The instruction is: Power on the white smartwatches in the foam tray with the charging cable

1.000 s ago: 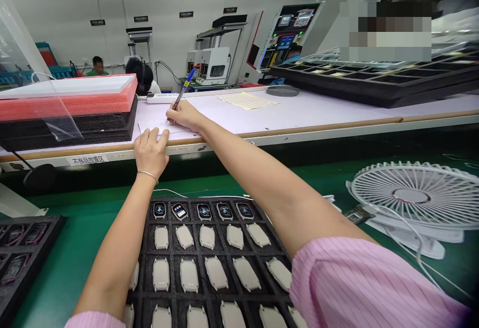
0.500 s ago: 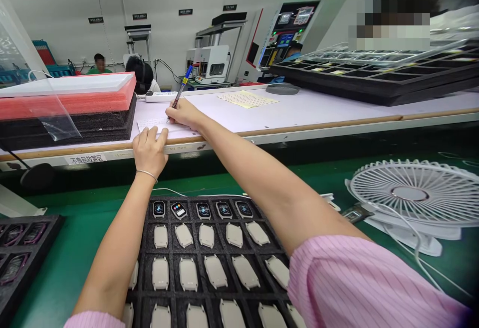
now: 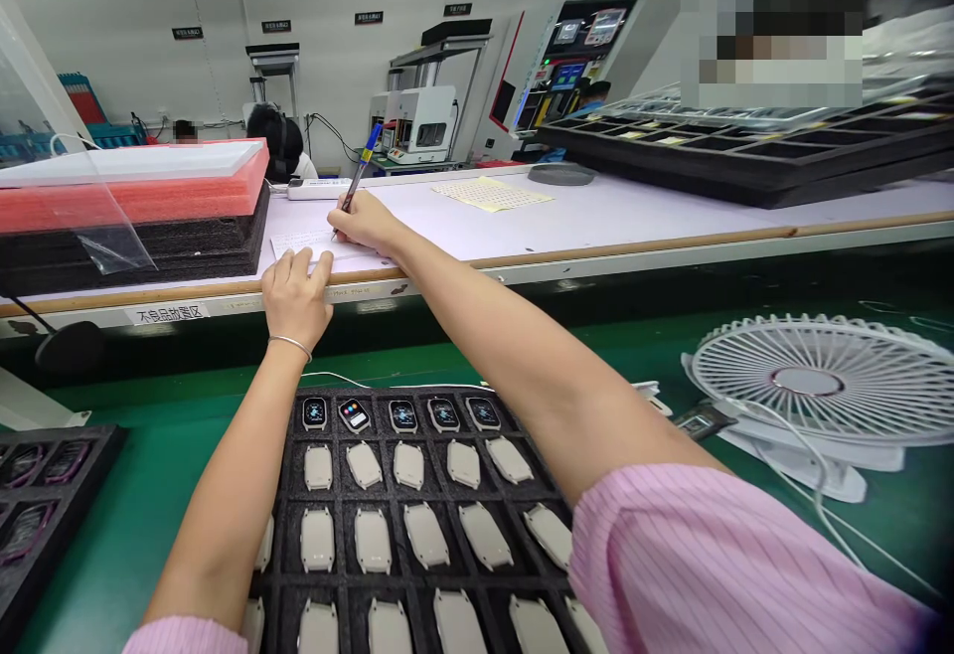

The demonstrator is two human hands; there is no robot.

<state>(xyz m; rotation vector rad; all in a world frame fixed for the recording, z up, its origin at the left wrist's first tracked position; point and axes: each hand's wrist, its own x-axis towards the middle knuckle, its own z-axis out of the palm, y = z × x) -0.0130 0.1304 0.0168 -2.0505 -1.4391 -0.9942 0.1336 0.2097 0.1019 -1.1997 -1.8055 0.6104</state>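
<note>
My right hand (image 3: 367, 222) reaches over to the raised shelf and grips a blue pen (image 3: 360, 172), whose tip rests on a white sheet of paper (image 3: 302, 243). My left hand (image 3: 296, 298) lies on the near edge of that paper, fingers stretched flat and pressing it down; a thin bracelet circles the wrist. Below my arms a black foam tray (image 3: 417, 515) holds several watch bodies, the far row face up with lit screens, the rest face down.
Stacked red, white and black foam sheets (image 3: 134, 202) sit left on the shelf, black trays (image 3: 745, 152) at the right. A white desk fan (image 3: 820, 386) lies on the green belt. Another black tray (image 3: 45, 495) is at far left. People sit at the back.
The pen tip and my right hand have shifted only slightly along the paper. My left hand stays put on the sheet. The view has drifted a little.
</note>
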